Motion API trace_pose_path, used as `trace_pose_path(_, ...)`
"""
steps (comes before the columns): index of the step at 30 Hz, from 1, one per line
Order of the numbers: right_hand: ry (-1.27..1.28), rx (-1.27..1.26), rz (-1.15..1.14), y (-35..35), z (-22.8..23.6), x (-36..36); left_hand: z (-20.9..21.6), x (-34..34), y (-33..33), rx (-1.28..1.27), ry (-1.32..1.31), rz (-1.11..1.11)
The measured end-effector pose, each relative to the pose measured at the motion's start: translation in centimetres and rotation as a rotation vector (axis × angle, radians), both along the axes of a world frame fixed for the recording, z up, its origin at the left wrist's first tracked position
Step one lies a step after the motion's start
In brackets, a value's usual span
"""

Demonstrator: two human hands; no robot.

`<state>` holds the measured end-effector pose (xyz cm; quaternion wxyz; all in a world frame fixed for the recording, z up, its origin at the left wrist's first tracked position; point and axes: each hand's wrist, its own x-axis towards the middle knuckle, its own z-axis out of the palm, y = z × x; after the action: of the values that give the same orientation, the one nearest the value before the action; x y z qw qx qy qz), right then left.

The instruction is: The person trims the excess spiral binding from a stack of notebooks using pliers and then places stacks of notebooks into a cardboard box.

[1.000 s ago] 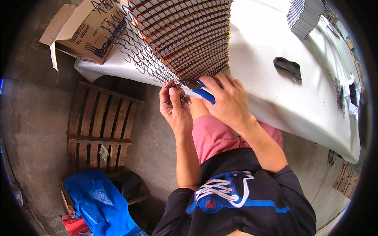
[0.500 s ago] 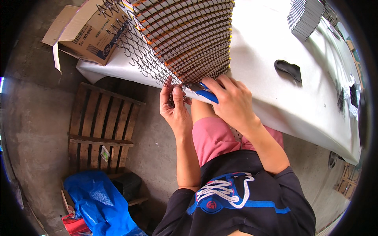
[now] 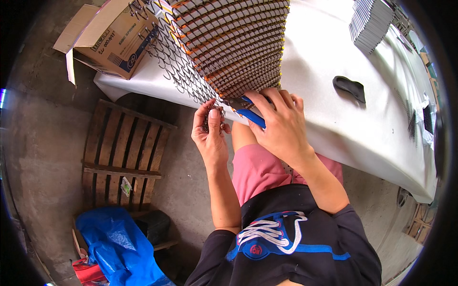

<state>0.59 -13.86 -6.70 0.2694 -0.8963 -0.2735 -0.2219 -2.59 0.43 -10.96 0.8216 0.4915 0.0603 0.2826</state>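
**Wire grid (image 3: pixel 238 43) at the table's (image 3: pixel 324 57) near edge**

The grid extends over the white-covered table, its lowest corner beside both hands. The left hand (image 3: pixel 210 136) curls round small wire pieces (image 3: pixel 206 125), thumb pressed inward; the right hand (image 3: pixel 282 121) wraps blue-handled pliers (image 3: pixel 252 117). The grid is probably light and springy — best held along its yellow right border, since the prickly left side may snag.

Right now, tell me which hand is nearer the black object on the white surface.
Right. The right hand, gripping the blue-handled pliers, is left of the black object; the left hand is farther left, beyond the right hand.
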Motion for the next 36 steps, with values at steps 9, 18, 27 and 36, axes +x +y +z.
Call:
trace_pose_path(9,0.024,0.064,0.029,0.5,-1.5,0.7,0.6,0.6,-1.5,-0.098,-0.059,0.028)
trace_pose_path(18,-0.066,0.058,-0.01,-0.6,0.3,0.2,1.5,0.6,-0.9,-0.064,0.003,0.072)
trace_pose_path(27,-0.062,0.004,-0.033,1.0,0.7,0.3,1.2,0.4,0.2,-0.033,-0.001,-0.005)
trace_pose_path(36,0.039,0.096,0.021,0.6,-1.4,1.1,1.4,1.5,-0.6,-0.056,-0.095,0.054)
